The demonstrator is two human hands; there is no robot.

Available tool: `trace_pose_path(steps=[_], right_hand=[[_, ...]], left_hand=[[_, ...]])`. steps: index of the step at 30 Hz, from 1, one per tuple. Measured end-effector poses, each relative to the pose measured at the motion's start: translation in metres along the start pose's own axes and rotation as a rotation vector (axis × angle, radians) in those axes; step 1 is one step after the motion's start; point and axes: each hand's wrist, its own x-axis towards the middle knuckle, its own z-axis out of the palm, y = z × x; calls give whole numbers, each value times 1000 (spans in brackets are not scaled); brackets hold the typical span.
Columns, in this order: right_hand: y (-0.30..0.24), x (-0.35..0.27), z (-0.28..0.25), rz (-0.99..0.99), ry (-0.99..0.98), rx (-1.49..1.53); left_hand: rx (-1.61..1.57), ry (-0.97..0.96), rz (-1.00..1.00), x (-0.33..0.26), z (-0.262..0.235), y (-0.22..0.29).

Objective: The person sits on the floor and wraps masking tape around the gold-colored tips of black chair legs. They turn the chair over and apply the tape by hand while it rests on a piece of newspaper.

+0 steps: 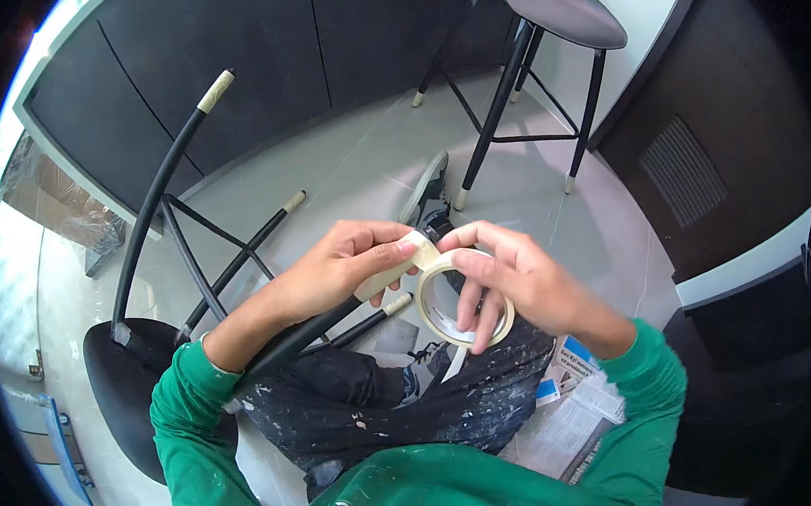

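Through the head camera I have both hands near the middle of the view. Left hand [355, 260]: grip pinching, thumb pressed on a strip of cream tape [423, 251] at the end of a black stool leg [311, 335], fingers curled round the leg. Right hand [518, 271]: grip closed on the tape roll [425, 310], thumb on its near rim, some fingers passing through the ring. I note the roll just beside the leg's end, above the lap, the strip running from roll to leg.

The leg belongs to an overturned stool [128, 390], seat low on my left, legs pointing up and away. Its other three leg ends also carry cream tape. Beyond the hands, a second stool [570, 16] stands upright on the grey tile floor [346, 173], cream tips on its feet.

Lap: dark trousers [371, 414] spotted with light marks. To the right of the lap I record printed paper sheets [556, 436] on the floor. Both sleeves [649, 381] are green.
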Motion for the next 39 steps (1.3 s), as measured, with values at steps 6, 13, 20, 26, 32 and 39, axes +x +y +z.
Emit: trace_pose_path(steps=[6,13,20,26,32,39], right_hand=[[-37,11,-12,384,-169,32],[-48,14,-6,426,-119,-6],[-33,14,11,215,145,45],[-23,24,20,159,247,82],[-34,27,14,185,207,-59],[-54,31,15,172,184,-50]], left_hand=[[-75,60,23,0,2,-3],[-21,13,57,3,-1,-8],[-27,6,49,4,-4,-10],[-59,40,78,5,-1,-13],[-38,-12,94,5,-6,-15],[-80,25,71,3,1,-10]])
